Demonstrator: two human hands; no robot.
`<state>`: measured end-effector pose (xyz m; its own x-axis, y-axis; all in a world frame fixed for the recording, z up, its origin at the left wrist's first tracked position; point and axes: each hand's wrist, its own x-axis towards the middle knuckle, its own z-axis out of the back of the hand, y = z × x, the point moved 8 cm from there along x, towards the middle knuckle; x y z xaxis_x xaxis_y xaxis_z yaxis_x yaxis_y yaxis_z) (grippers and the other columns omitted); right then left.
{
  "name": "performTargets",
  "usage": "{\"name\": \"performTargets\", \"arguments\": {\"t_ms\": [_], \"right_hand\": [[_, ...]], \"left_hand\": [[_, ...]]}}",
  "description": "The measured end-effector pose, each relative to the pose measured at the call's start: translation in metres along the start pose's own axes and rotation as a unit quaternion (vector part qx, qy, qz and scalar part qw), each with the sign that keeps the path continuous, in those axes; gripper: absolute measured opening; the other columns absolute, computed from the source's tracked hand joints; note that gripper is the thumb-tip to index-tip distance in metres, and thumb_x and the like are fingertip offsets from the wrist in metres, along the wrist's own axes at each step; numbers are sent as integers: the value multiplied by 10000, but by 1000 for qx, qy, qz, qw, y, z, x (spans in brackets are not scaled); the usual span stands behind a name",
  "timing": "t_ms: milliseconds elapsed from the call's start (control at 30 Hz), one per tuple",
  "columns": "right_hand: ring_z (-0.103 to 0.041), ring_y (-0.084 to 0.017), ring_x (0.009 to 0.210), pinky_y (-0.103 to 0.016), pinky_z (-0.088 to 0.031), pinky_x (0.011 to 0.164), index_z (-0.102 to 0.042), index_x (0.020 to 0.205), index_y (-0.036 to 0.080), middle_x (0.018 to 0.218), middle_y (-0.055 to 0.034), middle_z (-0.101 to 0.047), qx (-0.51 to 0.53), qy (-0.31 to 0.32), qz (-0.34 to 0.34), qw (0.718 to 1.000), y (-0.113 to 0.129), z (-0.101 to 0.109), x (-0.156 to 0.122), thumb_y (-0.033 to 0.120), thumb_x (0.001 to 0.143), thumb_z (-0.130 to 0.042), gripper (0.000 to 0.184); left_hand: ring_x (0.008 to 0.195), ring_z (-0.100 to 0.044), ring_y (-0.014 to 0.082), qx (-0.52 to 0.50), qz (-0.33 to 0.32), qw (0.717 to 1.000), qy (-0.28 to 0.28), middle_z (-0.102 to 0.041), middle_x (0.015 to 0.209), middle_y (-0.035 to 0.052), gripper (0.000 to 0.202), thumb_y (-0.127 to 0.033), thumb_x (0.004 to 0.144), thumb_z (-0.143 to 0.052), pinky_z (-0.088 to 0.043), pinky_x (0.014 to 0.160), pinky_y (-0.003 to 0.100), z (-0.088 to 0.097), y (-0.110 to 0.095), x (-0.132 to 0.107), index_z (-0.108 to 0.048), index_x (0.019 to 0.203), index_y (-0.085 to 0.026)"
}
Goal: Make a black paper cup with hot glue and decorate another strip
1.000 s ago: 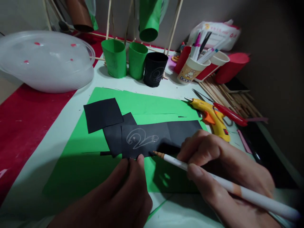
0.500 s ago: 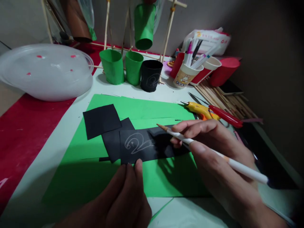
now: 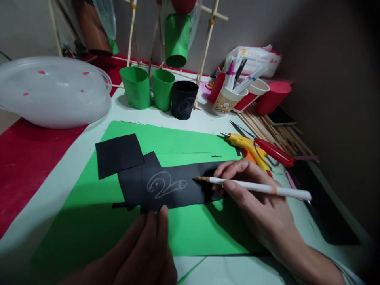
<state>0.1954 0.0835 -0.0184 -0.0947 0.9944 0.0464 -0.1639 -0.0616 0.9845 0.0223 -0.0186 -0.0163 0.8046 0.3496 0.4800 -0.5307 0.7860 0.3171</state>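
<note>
My right hand (image 3: pixel 255 198) is closed around a white pencil (image 3: pixel 258 188), whose tip rests on the right part of a black paper strip (image 3: pixel 175 190). A pale swan outline (image 3: pixel 164 184) is drawn on that strip. My left hand (image 3: pixel 145 249) lies below the strip with its fingers straight and together, fingertips touching the strip's lower edge. The strip lies on a green paper sheet (image 3: pixel 184 138), next to a black paper square (image 3: pixel 117 154).
A yellow glue gun (image 3: pixel 249 146) and red-handled scissors (image 3: pixel 273 152) lie right of the sheet. Green cups (image 3: pixel 136 87), a black cup (image 3: pixel 184 99), a pen cup (image 3: pixel 227 99), wooden sticks (image 3: pixel 279 132) and a stick frame stand behind. Stacked clear plastic plates (image 3: pixel 53 91) sit far left.
My right hand lifted the pencil from below the strip, swung it up, then lowered its tip onto the strip's right part. The view shifted slightly left and down.
</note>
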Motion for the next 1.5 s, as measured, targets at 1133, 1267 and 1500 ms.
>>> {"name": "performTargets", "arguments": {"t_ms": [1133, 1267, 1500], "right_hand": [[-612, -122, 731, -189, -512, 604, -630, 767, 245, 838, 5, -656, -77, 48, 42, 995, 12, -13, -1, 236, 900, -674, 141], [-592, -135, 711, -220, -503, 595, -613, 755, 238, 813, -4, -645, -75, 55, 46, 995, 13, -12, -2, 228, 909, -652, 159], [-552, -178, 705, -287, -463, 578, -598, 742, 243, 790, -21, -575, -24, -3, 32, 999, 2, 9, 0, 241, 891, -641, 156]], "left_hand": [[1005, -711, 254, 14, 5, 998, 67, -770, 1093, 78, 220, -180, 993, -343, -548, 863, 407, -15, -26, 50, -505, 847, -213], [1005, -708, 259, 6, 1, 998, 62, -768, 1098, 88, 202, -176, 997, -343, -552, 846, 411, -14, -24, 51, -497, 870, -211], [1059, -666, 267, -9, 78, 996, 32, -706, 1261, 125, 197, -206, 980, -446, -474, 947, 426, -16, -22, 48, -477, 786, -211]]}}
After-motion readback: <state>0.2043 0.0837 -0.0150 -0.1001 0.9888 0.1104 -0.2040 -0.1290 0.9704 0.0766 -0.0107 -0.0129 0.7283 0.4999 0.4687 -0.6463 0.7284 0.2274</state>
